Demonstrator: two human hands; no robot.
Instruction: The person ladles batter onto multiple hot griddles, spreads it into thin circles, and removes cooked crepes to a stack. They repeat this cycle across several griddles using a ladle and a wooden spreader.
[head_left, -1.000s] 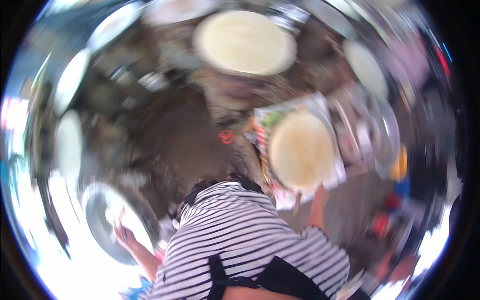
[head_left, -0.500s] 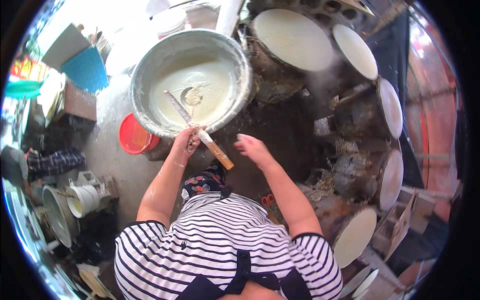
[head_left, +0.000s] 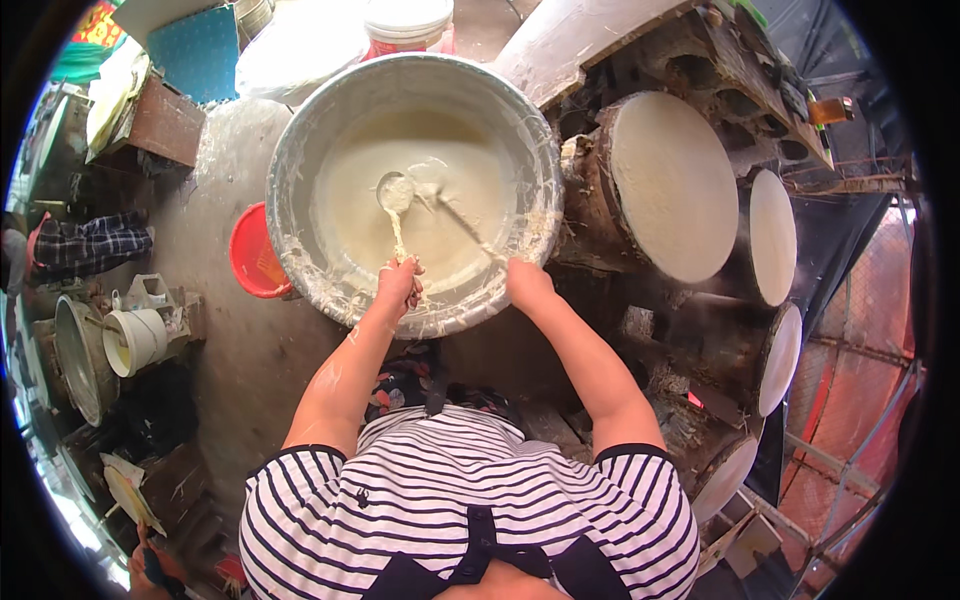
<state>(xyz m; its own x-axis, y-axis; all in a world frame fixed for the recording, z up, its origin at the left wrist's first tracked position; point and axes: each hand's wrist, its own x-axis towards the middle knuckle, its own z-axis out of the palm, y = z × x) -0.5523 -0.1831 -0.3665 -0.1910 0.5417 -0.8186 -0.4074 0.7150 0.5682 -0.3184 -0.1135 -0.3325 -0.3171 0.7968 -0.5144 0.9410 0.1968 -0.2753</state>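
Our left hand (head_left: 402, 283) is closed round the ladle (head_left: 397, 220), our right hand (head_left: 528, 283) round the stick (head_left: 464, 222). If these two knock, batter (head_left: 350, 225) may splash.

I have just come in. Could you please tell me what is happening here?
A person in a striped shirt is working over a big basin with pale mixture inside. The left hand grips a batter-coated ladle, and the right hand holds a thin stick. Both tools reach into the basin. A red bucket stands to its left, and a large pale disc is to its right.
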